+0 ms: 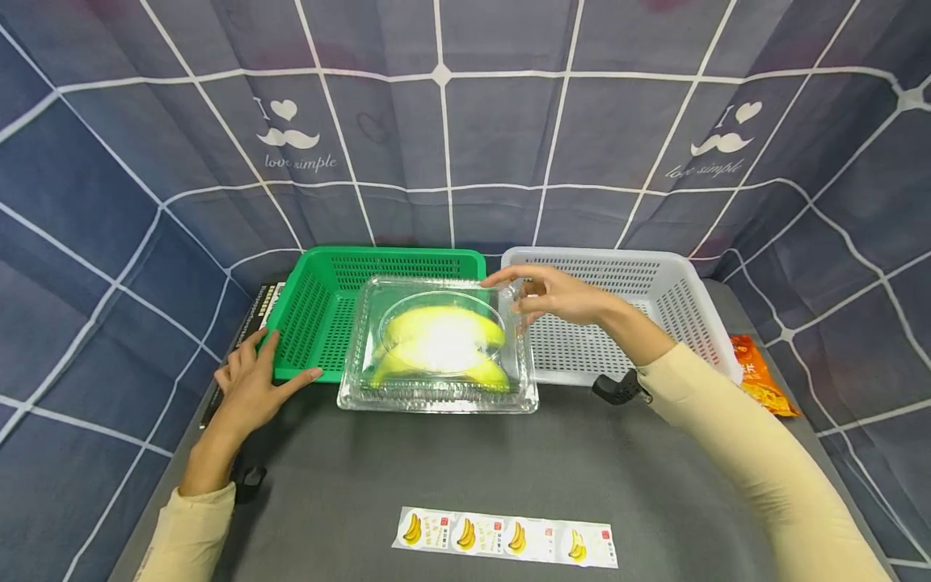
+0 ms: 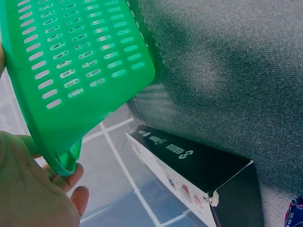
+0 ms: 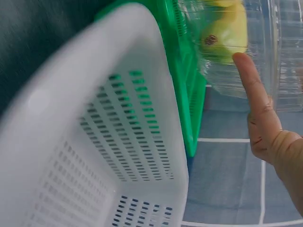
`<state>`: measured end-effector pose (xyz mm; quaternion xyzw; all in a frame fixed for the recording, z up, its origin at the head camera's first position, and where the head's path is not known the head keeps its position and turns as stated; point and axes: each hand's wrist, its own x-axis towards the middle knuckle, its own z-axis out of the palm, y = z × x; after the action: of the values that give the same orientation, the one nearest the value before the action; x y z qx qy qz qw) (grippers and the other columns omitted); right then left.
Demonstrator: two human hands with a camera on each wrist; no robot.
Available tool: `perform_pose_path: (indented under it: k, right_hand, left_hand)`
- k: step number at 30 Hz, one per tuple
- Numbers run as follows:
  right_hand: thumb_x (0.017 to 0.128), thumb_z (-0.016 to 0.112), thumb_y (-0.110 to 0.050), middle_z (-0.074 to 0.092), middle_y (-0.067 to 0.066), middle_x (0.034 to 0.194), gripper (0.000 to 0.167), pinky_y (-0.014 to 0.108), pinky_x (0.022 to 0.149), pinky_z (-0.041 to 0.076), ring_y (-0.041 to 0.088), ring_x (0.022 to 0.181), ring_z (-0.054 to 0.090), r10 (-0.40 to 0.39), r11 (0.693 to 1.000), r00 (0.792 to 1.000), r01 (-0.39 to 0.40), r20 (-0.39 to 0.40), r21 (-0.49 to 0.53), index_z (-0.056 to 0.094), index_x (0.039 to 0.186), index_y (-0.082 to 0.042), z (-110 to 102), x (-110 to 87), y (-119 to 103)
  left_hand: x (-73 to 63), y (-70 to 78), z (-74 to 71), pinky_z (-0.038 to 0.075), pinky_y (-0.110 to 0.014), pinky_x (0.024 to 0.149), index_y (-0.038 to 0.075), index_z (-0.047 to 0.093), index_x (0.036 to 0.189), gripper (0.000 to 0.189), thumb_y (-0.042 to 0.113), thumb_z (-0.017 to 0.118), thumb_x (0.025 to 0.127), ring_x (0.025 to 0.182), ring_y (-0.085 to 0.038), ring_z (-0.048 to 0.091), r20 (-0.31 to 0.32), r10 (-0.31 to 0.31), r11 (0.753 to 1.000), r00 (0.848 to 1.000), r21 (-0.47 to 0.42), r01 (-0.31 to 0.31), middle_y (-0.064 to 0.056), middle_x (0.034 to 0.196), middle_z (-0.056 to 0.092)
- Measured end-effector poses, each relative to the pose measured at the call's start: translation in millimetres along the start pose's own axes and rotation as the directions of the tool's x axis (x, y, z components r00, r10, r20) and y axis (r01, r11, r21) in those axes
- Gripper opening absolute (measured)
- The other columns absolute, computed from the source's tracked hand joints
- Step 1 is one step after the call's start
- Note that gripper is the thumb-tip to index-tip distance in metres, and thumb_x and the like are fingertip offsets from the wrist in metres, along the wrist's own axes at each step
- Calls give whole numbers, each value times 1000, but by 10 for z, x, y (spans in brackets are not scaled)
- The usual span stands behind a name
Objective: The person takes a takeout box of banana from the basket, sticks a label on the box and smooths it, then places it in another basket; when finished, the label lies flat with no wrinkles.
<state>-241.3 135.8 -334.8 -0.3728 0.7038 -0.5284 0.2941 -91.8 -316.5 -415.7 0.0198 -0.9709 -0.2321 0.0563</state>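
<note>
The left hand (image 1: 250,380) grips the near-left corner of the green basket (image 1: 309,323); over the basket's right part is the clear container (image 1: 436,400), its right edge touched by the right hand (image 1: 556,293), whether pinched I cannot tell; best kept level, basket braced. Its top faces up; its long axis follows the basket's, left to right.

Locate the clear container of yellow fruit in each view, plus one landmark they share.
Head: the clear container is central, overlapping the right part of the green basket.
Left wrist: not in this picture.
Right wrist: upper right, cut by the frame.
Shared landmark: the green basket, upper left in the left wrist view, behind the white basket in the right wrist view.
</note>
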Motion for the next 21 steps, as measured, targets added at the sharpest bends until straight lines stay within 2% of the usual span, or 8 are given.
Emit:
perform_pose_path:
  k: [4, 8, 10, 15, 18, 21]
  right_hand:
    - [92, 54, 2, 40, 16, 150, 50, 45, 73, 58, 25, 86, 62, -20, 1000, 1000, 20, 3, -7, 47, 141, -2, 157, -316, 63]
    - [91, 55, 0, 43, 16, 145, 48, 36, 73, 55, 19, 84, 57, -30, 996, 999, 28, -22, -90, 50, 138, -4, 308, -593, 136]
    - [92, 55, -1, 44, 15, 144, 46, 34, 74, 53, 22, 88, 56, -38, 994, 999, 35, -25, -105, 52, 138, -6, 369, -688, 167]
    - [94, 57, -7, 46, 11, 138, 42, 43, 87, 45, 34, 111, 47, -61, 990, 998, 56, -33, -133, 55, 136, -8, 496, -853, 229]
    - [92, 59, -6, 48, 7, 135, 43, 47, 94, 39, 28, 119, 43, -88, 984, 995, 79, -54, -158, 56, 135, -9, 582, -956, 287]
    - [89, 61, -3, 49, 6, 133, 46, 48, 96, 38, 20, 118, 44, -115, 980, 990, 101, -76, -170, 57, 134, -12, 687, -1076, 373]
  left_hand:
    - [-9, -14, 23, 13, -64, 86, -3, 17, 155, 101, 56, 64, 88, 131, -58, 17, -4, 5, 1000, 1000, -1, -5, -28, 157, 11]
    - [-16, -19, 27, 13, -65, 86, -2, 16, 155, 100, 56, 64, 88, 131, -59, 16, -3, 11, 1000, 1000, -3, -11, -28, 158, 10]
    - [-20, -26, 22, 12, -65, 86, -2, 15, 155, 100, 55, 64, 89, 131, -59, 15, 0, 14, 1000, 1000, -8, -14, -28, 158, 8]
    - [-31, -27, 0, 12, -65, 86, -2, 15, 155, 99, 54, 64, 90, 132, -59, 14, -2, 15, 1000, 1000, -14, -15, -28, 158, 7]
    - [-23, -17, 3, 12, -65, 86, -3, 17, 155, 99, 55, 64, 89, 132, -59, 15, -7, 17, 1000, 1000, -11, -17, -28, 158, 9]
    - [-10, -10, 10, 12, -65, 86, -3, 17, 155, 100, 55, 64, 89, 132, -58, 16, -7, 19, 1000, 1000, -8, -20, -28, 158, 9]
